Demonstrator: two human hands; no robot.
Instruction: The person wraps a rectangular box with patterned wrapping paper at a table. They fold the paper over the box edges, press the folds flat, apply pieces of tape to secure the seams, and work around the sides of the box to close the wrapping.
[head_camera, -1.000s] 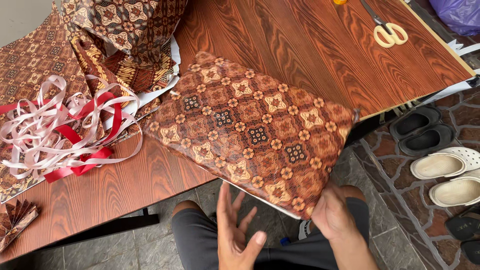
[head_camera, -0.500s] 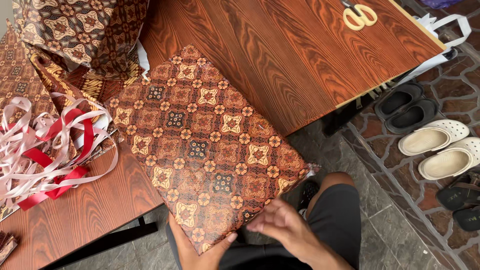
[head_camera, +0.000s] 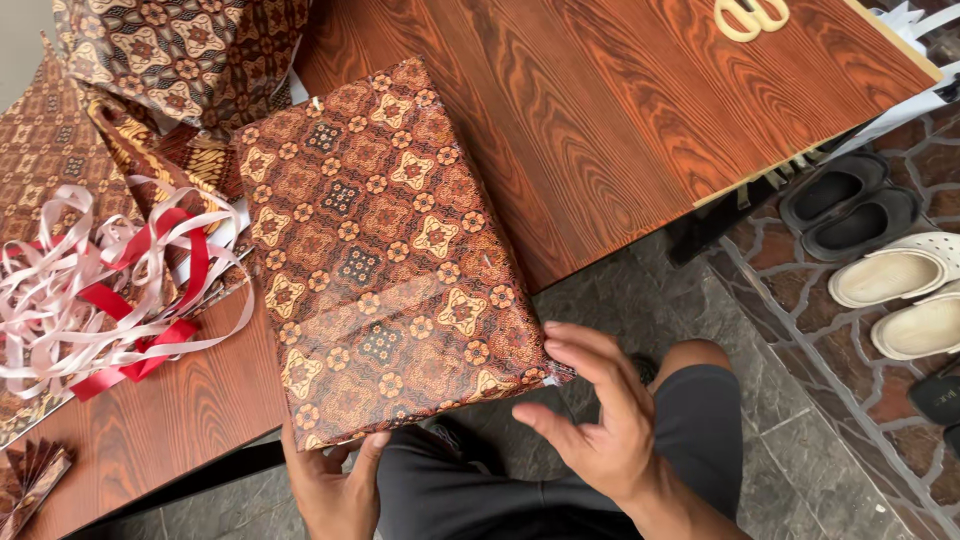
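A flat box wrapped in brown patterned paper (head_camera: 385, 250) lies on the wooden table (head_camera: 600, 110), its near end hanging over the table's edge above my lap. My left hand (head_camera: 335, 485) is under that near end, thumb and fingers touching the lower left corner. My right hand (head_camera: 595, 410) is open with fingers spread, just beside the box's lower right corner, fingertips close to a taped fold there.
A tangle of pink and red ribbon (head_camera: 95, 290) lies left of the box on more patterned paper (head_camera: 180, 60). Scissors handles (head_camera: 750, 15) show at the table's far edge. Black and cream sandals (head_camera: 880, 250) sit on the stone floor at right.
The wrapped box has been turned clockwise and slid further onto the table. My right hand came off its near edge and now hovers open at the right corner.
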